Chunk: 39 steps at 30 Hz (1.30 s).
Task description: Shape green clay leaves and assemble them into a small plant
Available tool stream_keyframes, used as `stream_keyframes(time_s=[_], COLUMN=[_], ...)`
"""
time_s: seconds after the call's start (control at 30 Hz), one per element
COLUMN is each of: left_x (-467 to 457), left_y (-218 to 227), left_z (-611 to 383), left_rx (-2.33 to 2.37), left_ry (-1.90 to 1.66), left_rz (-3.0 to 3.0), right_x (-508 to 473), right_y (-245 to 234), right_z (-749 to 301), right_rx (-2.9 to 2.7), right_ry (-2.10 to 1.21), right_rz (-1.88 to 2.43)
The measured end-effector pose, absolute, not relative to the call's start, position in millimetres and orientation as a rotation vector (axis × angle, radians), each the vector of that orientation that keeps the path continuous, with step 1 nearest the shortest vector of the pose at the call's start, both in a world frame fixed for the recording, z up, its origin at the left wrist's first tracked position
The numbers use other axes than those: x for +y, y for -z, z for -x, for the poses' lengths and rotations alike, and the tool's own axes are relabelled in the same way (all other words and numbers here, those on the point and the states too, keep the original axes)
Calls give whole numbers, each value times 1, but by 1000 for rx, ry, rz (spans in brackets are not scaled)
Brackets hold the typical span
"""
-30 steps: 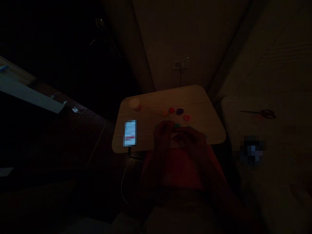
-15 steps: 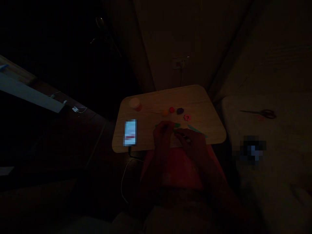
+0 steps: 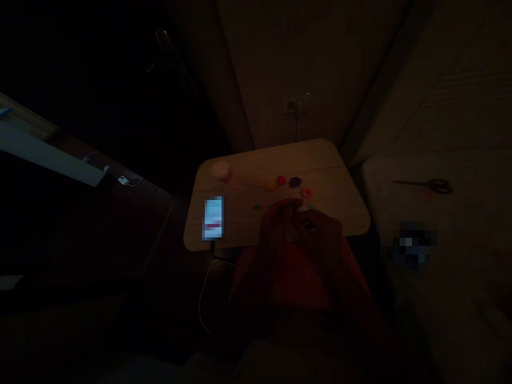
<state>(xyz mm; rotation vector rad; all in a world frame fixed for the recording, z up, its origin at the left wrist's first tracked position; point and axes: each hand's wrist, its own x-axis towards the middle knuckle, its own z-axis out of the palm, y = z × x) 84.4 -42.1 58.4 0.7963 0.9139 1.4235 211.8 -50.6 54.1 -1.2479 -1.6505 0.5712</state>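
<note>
The room is very dark. My left hand (image 3: 276, 226) and my right hand (image 3: 320, 232) meet over the near edge of a small wooden table (image 3: 320, 160), fingers curled together around something small and green that I cannot make out. Just beyond them lie small clay pieces: an orange one (image 3: 271, 185), a red one (image 3: 281, 181), a dark purple one (image 3: 295, 182) and a pink flower shape (image 3: 306, 193). A tiny green bit (image 3: 256, 206) lies left of my hands.
A lit phone (image 3: 213, 217) with a cable lies at the table's left front. A small pink-lidded pot (image 3: 221, 170) stands at the back left. Scissors (image 3: 428, 185) lie on the pale bed to the right. A wall socket (image 3: 295, 103) is behind the table.
Both hands have shifted slightly right and closer together. The green strip that lay by my right hand no longer shows on the table.
</note>
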Motion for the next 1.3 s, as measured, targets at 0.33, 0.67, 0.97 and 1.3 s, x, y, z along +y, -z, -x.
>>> stream_keyframes(time_s=[0.33, 0.67, 0.97, 1.3], left_x=[-46, -54, -52, -50], left_y=[-66, -64, -56, -72], left_z=[-93, -99, -88, -63], left_rx=[723, 958, 995, 1162], left_ry=[-1449, -1551, -1583, -1463], left_rz=[-621, -814, -987, -1255], right_x=[-38, -36, -44, -46], right_y=[-80, -95, -79, -78], right_z=[-228, -217, -222, -226], right_rx=[-1485, -1551, -1600, -1617], right_ry=[-523, -575, -892, -865], right_rz=[1177, 1208, 1189, 1170])
